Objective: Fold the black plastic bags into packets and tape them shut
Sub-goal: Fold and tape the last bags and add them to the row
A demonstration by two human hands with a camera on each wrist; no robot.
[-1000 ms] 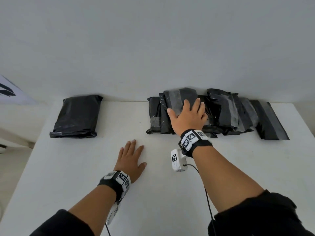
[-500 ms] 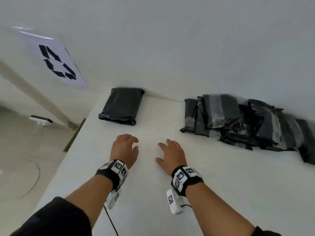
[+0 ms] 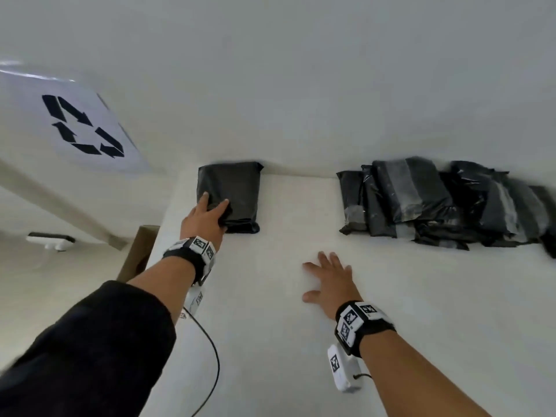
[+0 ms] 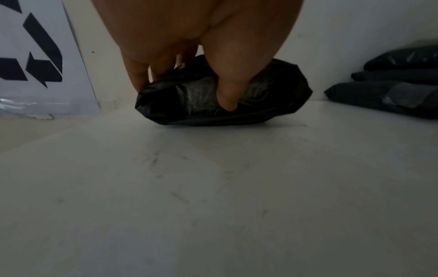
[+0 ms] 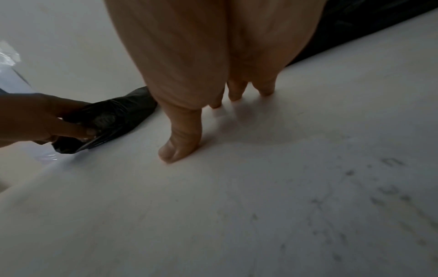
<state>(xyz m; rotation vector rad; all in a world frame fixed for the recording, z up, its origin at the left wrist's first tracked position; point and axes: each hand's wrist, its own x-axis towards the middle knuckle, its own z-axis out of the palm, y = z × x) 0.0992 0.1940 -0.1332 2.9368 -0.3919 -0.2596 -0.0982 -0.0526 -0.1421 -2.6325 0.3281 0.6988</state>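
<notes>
Bag stack (image 3: 231, 191) gripped by left hand (image 3: 204, 219).

The left arm reaches forward, black sleeve pushed up the forearm; the left hand (image 3: 207, 219) curls its fingers (image 4: 138, 78) and thumb in a pinch. The right hand (image 3: 331, 279) lies flat, palm down, fingers (image 5: 235, 93) spread straight.

bags at my table's far left edge (image 3: 237, 188): glossy black
taped packets (image 3: 421, 200): black, grey bands
table (image 3: 301, 341): white
sign (image 3: 81, 124): white, black arrows
</notes>
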